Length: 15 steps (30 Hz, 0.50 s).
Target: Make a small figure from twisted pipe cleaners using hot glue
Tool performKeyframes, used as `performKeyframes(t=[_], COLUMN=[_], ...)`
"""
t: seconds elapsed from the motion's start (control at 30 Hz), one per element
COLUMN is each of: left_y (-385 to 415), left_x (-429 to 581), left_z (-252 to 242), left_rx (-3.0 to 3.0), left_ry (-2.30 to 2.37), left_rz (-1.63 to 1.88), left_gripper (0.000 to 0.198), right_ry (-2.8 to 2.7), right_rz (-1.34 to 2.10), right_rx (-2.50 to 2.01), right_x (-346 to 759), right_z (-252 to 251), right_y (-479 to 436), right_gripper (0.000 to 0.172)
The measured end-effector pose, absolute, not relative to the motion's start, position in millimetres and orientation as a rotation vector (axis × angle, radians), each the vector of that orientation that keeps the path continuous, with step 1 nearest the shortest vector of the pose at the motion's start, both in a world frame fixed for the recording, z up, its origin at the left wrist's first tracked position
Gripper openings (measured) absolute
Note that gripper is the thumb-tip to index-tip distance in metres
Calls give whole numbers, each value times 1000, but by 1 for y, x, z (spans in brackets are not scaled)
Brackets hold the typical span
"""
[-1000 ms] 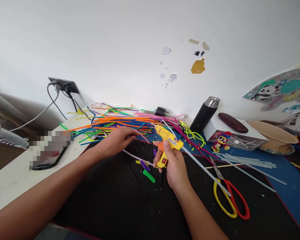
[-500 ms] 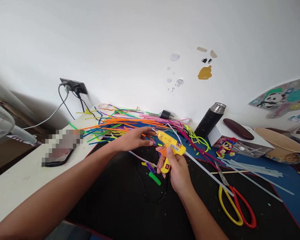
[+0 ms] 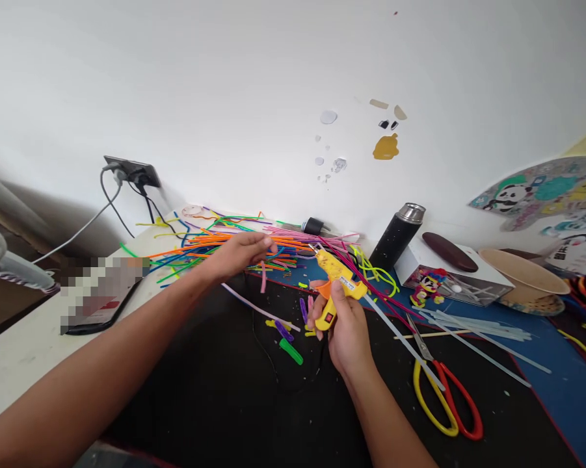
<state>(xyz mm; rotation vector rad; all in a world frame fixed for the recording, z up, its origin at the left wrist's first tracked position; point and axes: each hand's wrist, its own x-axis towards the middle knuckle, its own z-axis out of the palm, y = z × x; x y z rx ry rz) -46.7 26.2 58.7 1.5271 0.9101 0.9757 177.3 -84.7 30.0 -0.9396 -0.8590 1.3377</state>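
In my right hand (image 3: 348,325) is a yellow hot glue gun (image 3: 339,286), gripped by the handle with fingers at its orange trigger. Its metal nozzle points up and left, and a long translucent glue stick (image 3: 400,335) sticks out of the back. My left hand (image 3: 244,255) is to the left of the nozzle, fingers pinched together. A short pink pipe cleaner (image 3: 263,277) hangs from those fingers; its upper part is hidden. Below, on the black mat (image 3: 214,383), lie small bent pipe cleaner pieces: green (image 3: 291,351), purple (image 3: 283,331) and yellow.
A pile of coloured pipe cleaners (image 3: 199,242) lies along the wall. To the right are scissors (image 3: 446,390), loose glue sticks (image 3: 482,325), a black flask (image 3: 397,234), a white box (image 3: 488,276) and a small figure (image 3: 428,286). A phone (image 3: 102,302) rests at the left.
My left hand has moved left, away from the glue gun's nozzle, with the pink pipe cleaner. The glue gun stays in my right hand. The whole view has shifted slightly.
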Motion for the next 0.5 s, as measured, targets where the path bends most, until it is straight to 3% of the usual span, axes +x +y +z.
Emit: performKeyframes(t=[0.23,0.5], left_y=[23,14], left_x=[-95,-91], left_z=[98,104], left_rx=[926,907], left_ry=[721,885], left_rz=[1763,1731], left_gripper=[14,12], right_ry=[-597,-659], right_rz=[1283,1232], right_rx=[-958,-958], right_x=[188,188], right_z=[36,38], right_y=[-74,-75], right_gripper=[58,53])
